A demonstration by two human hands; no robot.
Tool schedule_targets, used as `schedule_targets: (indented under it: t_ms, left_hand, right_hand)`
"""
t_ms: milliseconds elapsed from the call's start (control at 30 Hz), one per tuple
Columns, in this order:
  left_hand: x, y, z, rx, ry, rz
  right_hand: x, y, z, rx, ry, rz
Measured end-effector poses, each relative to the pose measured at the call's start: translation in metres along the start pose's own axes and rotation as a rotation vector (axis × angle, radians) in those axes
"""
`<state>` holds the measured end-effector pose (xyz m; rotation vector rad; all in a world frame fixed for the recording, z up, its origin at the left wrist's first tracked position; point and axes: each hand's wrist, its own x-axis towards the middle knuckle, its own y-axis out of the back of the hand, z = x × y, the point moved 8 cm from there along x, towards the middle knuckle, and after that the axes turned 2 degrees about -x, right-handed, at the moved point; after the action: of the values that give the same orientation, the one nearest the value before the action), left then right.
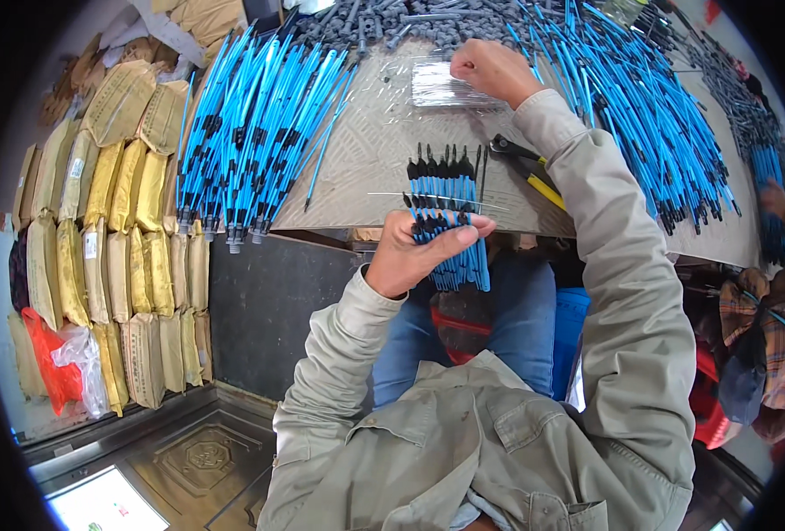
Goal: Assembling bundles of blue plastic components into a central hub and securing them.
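Note:
My left hand (415, 251) is closed round a row of thin blue rods (446, 186) with black tips, held upright at the table's front edge. Across the rods, just above my thumb, lies a thin silver wire (388, 194). Curled over the far side of the table is my right hand (492, 69), its fingers closed at the corner of a stack of silver wires (437, 87). Whatever is between those fingers is hidden. Black-jawed pliers with yellow and black handles (545, 189) rest on the table beside my right forearm.
Piles of blue rods lie at the left (264, 115) and right (645, 115) of the table (370, 150). Grey plastic fittings (428, 19) heap along the back. Brown and yellow packages (114, 203) are stacked at left. Another person's hand (775, 200) shows at the far right.

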<state>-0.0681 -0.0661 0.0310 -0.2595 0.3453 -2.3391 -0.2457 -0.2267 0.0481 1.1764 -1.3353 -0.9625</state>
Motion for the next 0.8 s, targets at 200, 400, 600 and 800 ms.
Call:
schedule_targets:
  t_ms: [200,400,600,800]
  left_hand:
    - [0.0,-0.004,-0.001,-0.074,0.052,0.057]
    - [-0.002,-0.003,-0.001,-0.075,0.051,0.067]
    - [-0.002,-0.004,0.0,0.034,0.015,0.04]
    - [-0.003,0.002,0.0,0.088,-0.013,0.034]
  right_hand:
    - [-0.015,0.016,-0.003,0.07,0.085,0.404]
    - [-0.009,0.011,-0.006,0.014,-0.008,0.198]
    - [-0.016,0.028,-0.007,0.112,-0.001,0.243]
    - [-0.07,0.072,-0.019,0.766,0.141,0.389]
